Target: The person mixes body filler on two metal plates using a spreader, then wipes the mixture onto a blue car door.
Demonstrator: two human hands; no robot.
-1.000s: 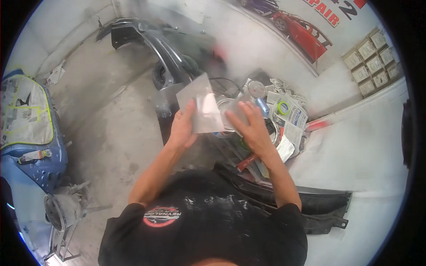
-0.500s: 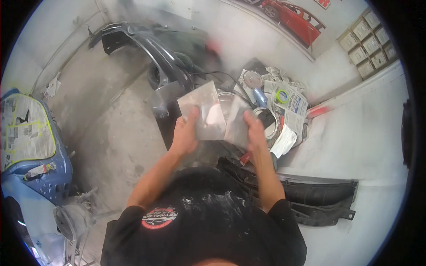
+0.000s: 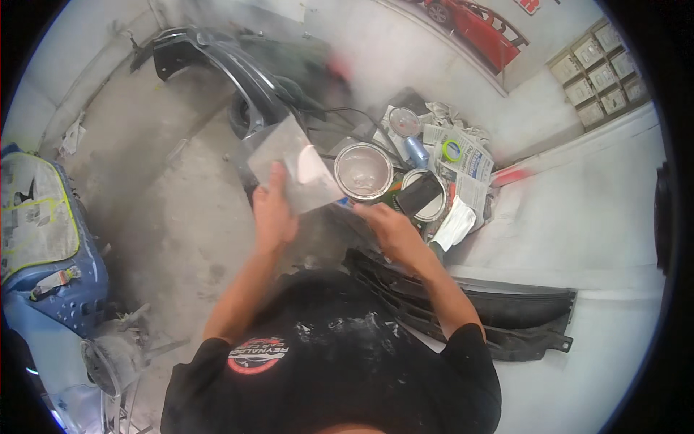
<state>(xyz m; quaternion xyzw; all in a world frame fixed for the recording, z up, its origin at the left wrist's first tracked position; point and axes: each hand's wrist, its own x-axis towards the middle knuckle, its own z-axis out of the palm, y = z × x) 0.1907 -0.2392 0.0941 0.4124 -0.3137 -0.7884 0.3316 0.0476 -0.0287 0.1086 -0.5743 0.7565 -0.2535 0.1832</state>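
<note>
One square sheet (image 3: 292, 160) is being held just left of the open can (image 3: 363, 145): left hand (image 3: 276, 215) pinching, thumb on top. Right hand (image 3: 392, 230) is curling its fingers nearside of the can, hold unclear. Likely working the pale patch (image 3: 312, 169); next move probably calling for steadying the sheet.

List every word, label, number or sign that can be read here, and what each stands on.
I won't copy wording; here is where it stands.
Black shirt: lettering on its badge, partly legible.
Wall poster: red lettering, cut off at the top.
Newspaper: bold headline; small print unreadable.
Wall grid: labels too small to read.
Masking paper: any print too blurred.
Pale flat sheet in the left hand: no print visible.
</note>
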